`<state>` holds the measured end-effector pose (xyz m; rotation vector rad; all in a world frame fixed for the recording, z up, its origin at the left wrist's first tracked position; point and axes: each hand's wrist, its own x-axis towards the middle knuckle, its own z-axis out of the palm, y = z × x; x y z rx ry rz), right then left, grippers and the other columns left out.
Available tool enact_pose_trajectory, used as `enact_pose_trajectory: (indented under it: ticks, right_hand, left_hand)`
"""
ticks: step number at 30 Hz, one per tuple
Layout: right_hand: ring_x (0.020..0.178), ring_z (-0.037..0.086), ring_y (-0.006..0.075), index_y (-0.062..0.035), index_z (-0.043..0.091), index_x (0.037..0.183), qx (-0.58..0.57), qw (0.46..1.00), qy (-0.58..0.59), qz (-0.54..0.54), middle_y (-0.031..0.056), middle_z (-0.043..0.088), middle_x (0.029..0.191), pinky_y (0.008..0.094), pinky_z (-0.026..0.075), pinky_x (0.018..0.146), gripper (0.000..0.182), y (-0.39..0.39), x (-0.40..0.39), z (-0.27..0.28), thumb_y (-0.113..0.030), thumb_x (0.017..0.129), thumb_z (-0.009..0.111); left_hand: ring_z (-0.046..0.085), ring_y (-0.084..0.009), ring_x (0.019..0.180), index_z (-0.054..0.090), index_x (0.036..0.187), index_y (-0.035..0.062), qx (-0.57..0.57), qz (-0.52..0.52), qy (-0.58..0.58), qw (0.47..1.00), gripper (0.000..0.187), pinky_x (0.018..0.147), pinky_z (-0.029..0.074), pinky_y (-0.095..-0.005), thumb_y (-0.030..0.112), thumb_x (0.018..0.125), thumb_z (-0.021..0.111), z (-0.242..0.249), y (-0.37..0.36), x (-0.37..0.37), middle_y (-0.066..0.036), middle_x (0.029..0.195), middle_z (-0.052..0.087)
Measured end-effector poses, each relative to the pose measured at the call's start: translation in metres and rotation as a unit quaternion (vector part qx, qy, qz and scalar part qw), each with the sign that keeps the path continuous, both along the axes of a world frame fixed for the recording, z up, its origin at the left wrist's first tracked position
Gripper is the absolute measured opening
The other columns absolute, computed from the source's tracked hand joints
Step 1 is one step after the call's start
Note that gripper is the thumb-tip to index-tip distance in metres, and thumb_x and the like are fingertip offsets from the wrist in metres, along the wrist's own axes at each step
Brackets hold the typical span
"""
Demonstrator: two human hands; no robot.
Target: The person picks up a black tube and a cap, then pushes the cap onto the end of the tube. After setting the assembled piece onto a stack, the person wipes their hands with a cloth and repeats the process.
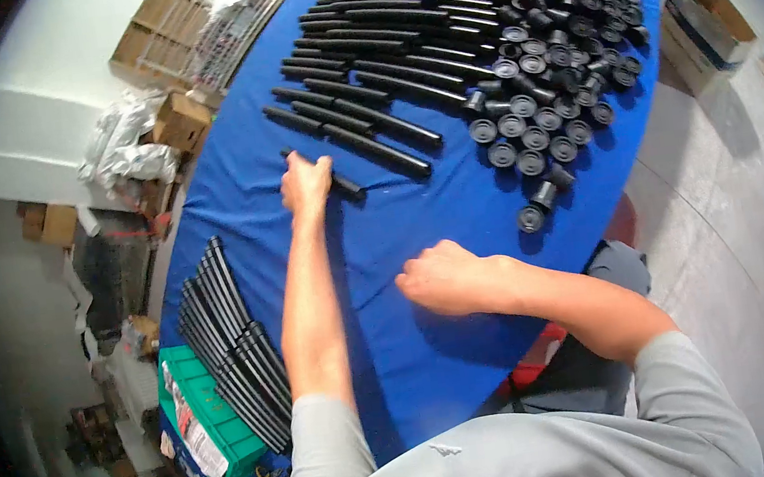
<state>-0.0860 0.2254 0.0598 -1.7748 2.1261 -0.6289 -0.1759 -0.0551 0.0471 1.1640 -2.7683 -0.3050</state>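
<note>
Grey sleeves (523, 455) fill the bottom edge. Right hand (449, 278) rests loosely curled on the blue desk (397, 361), gripping nothing I can see. Left hand (306, 183) reaches out and closes over one black tube (342, 184) at the near end of the tube rows (381, 76). Black caps (553, 74) lie right of them, and a tube stack (233, 343) sits at the desk's left edge

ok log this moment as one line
left hand: on black tube | right hand: fist on blue table, holds nothing visible | black caps: heaped right | tube stack: left edge
</note>
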Motion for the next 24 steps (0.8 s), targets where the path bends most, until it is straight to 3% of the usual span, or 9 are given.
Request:
enact_pose_trajectory:
  ticks: [3,6,7,8,10,12,13,20,24]
  right_hand:
    - [0.078,0.074,0.0356,-0.0028,0.066,0.090,-0.023,0.995,0.046,-0.086,0.0178,0.072,0.092,0.0476,0.059,0.063,0.014,0.016,-0.009,0.010,-0.012,0.080,0.068]
    - [0.084,0.070,0.0318,-0.0062,0.062,0.093,0.015,0.980,0.097,-0.176,0.0130,0.064,0.097,0.0450,0.056,0.062,0.017,0.051,-0.028,0.044,-0.014,0.081,0.070]
    - [0.090,0.067,0.0306,-0.0079,0.063,0.094,0.021,0.975,0.112,-0.192,0.0119,0.062,0.100,0.0435,0.056,0.068,0.023,0.069,-0.034,0.054,-0.017,0.077,0.075]
    - [0.096,0.064,0.0293,-0.0096,0.064,0.095,0.028,0.969,0.129,-0.207,0.0109,0.060,0.103,0.0420,0.055,0.074,0.030,0.085,-0.037,0.058,-0.020,0.073,0.081]
    - [0.105,0.057,0.0277,-0.0113,0.067,0.096,0.074,0.953,0.200,-0.214,0.0100,0.058,0.107,0.0397,0.049,0.087,0.040,0.105,-0.041,0.048,-0.025,0.065,0.088]
    - [0.110,0.055,0.0279,-0.0115,0.068,0.099,0.109,0.950,0.222,-0.193,0.0104,0.059,0.108,0.0392,0.045,0.093,0.040,0.110,-0.042,0.040,-0.025,0.066,0.087]
    - [0.104,0.058,0.0280,-0.0100,0.071,0.080,0.030,0.943,0.260,-0.205,0.0113,0.061,0.099,0.0390,0.047,0.087,0.006,0.110,-0.040,0.029,-0.013,0.077,0.067]
    - [0.102,0.058,0.0269,-0.0105,0.072,0.083,0.113,0.938,0.265,-0.194,0.0085,0.061,0.094,0.0389,0.047,0.089,0.007,0.107,-0.041,0.021,-0.012,0.081,0.066]
    - [0.098,0.059,0.0333,-0.0072,0.063,0.108,0.022,0.966,0.182,-0.185,0.0127,0.059,0.099,0.0434,0.051,0.084,0.022,0.083,-0.036,0.026,-0.012,0.086,0.065]
  left_hand:
    - [0.065,-0.0457,0.114,0.050,0.149,0.0153,0.000,-0.015,0.007,1.000,0.078,0.098,0.050,-0.0517,0.043,0.077,0.062,0.005,0.016,0.047,-0.028,0.118,0.069]
    - [0.070,-0.0424,0.103,0.062,0.139,0.0125,0.015,-0.037,0.056,0.998,0.062,0.093,0.052,-0.0470,0.038,0.083,0.060,0.002,0.033,0.118,-0.024,0.108,0.073]
    - [0.070,-0.0403,0.103,0.068,0.131,0.0084,0.028,-0.065,0.108,0.992,0.052,0.093,0.053,-0.0448,0.035,0.087,0.061,-0.011,0.031,0.143,-0.023,0.108,0.073]
    - [0.070,-0.0420,0.100,0.070,0.129,0.0145,0.017,-0.078,0.128,0.989,0.047,0.091,0.053,-0.0494,0.036,0.088,0.062,-0.021,0.030,0.169,-0.024,0.101,0.074]
    - [0.073,-0.0380,0.092,0.072,0.125,0.0121,0.055,-0.008,0.099,0.994,0.043,0.085,0.055,-0.0463,0.034,0.089,0.063,-0.009,0.054,0.209,-0.020,0.092,0.075]
    - [0.075,-0.0345,0.082,0.074,0.120,0.0120,0.063,0.014,0.161,0.985,0.038,0.078,0.057,-0.0445,0.032,0.090,0.063,-0.017,0.069,0.241,-0.017,0.083,0.075]
    - [0.074,-0.0332,0.075,0.075,0.117,0.0142,0.033,-0.005,0.195,0.980,0.034,0.072,0.057,-0.0447,0.031,0.091,0.063,-0.023,0.072,0.246,-0.015,0.077,0.074]
    - [0.072,-0.0382,0.077,0.075,0.116,0.0180,-0.001,0.006,0.185,0.983,0.032,0.072,0.056,-0.0484,0.032,0.090,0.063,-0.030,0.073,0.246,-0.017,0.079,0.073]
    - [0.072,-0.0396,0.080,0.075,0.117,0.0157,-0.006,-0.001,0.194,0.981,0.033,0.074,0.056,-0.0496,0.032,0.091,0.063,-0.029,0.073,0.247,-0.018,0.084,0.074]
